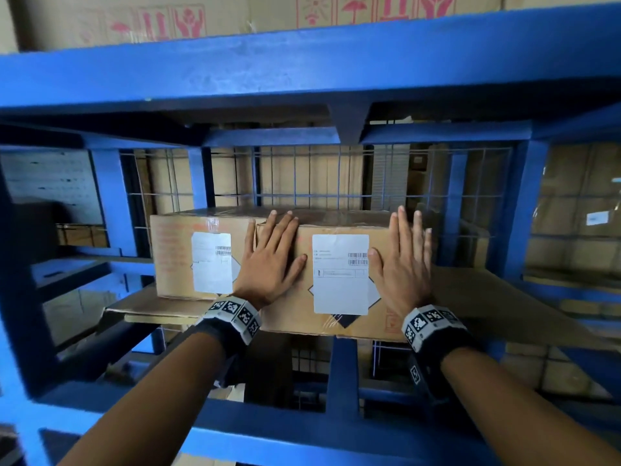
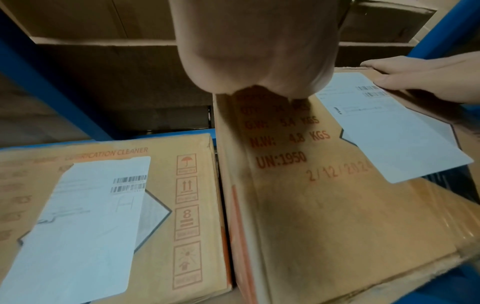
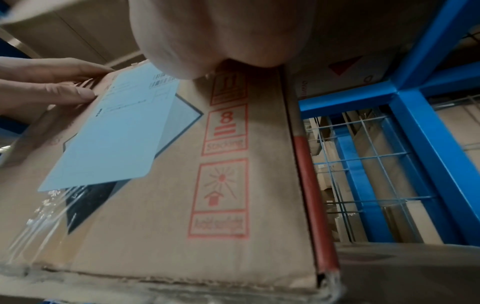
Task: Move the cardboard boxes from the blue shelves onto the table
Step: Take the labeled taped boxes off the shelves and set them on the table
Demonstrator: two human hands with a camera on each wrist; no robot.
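Note:
Two cardboard boxes stand side by side on a blue shelf. The nearer box juts forward past the shelf edge and carries a white label. My left hand lies flat on its front face near the left edge, fingers straight and reaching its top edge. My right hand lies flat on the same face to the right of the label. The second box, also labelled, sits further back on the left.
A thick blue beam crosses overhead with more cartons above it. Blue wire mesh closes the shelf's back. A cardboard sheet lines the shelf to the right. A blue upright stands at the right.

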